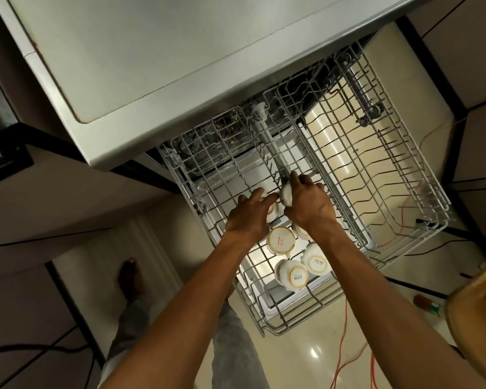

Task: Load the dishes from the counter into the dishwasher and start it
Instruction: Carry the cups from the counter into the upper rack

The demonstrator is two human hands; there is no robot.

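Grip of right hand [309,203] round cup [286,195]

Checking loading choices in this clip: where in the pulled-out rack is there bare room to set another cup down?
The right half of the rack, between the middle divider and the right rim, is bare. The left half's back strip, beyond the hands, is bare too. Crowded: the left half's near part, where upturned cups cluster and left hand and right hand work.

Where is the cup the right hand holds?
Head view, centre: the cup in the right hand is in the left section of the pulled-out rack, beside the left hand, just beyond the upturned cups.
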